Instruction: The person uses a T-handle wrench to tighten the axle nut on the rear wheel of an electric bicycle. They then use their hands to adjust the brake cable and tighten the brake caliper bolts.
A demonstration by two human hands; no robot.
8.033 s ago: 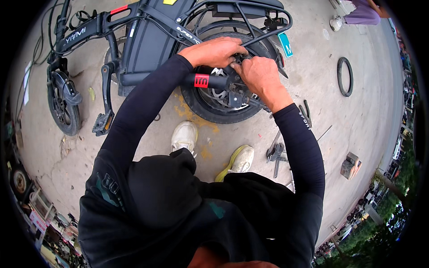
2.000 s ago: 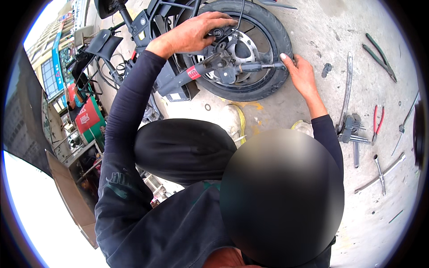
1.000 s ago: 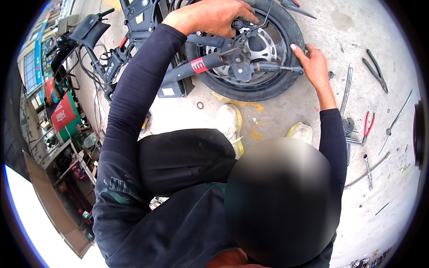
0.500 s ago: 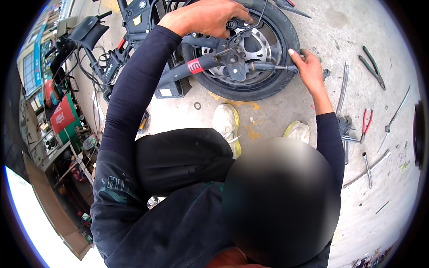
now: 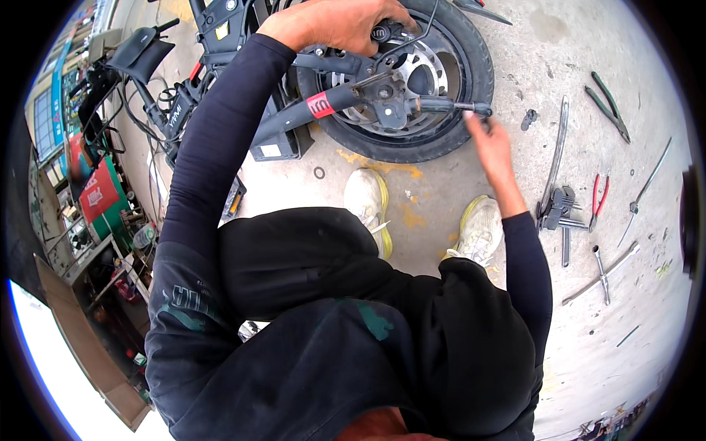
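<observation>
At the top, my left hand (image 5: 342, 28) is closed around a black part with a round end cap (image 5: 380, 33), on the bike's rear frame. Beside it is the wheel (image 5: 454, 140), with a black tyre and a silver brake disc. A dark rod (image 5: 440, 105) with a short silver section juts right from the hub plate (image 5: 390, 109) across the tyre. My right hand (image 5: 491, 143) is at the rod's outer end, thumb against it and fingers curled partly out of sight. A dark frame tube (image 5: 294, 117) with a red band runs into the hub.
Right on the concrete lie black-handled pliers (image 5: 609, 106), red-handled pliers (image 5: 601, 198), a curved metal bar (image 5: 557, 151), a cross-shaped wrench (image 5: 603, 275) and a thin rod (image 5: 651, 184). A small ring (image 5: 319, 173) lies near my left shoe (image 5: 364, 198). Cluttered shelving (image 5: 110, 272) stands left.
My right hand has moved from the tyre's right edge down and left to the rod's end. My right knee has come into view. The left hand keeps its hold.
</observation>
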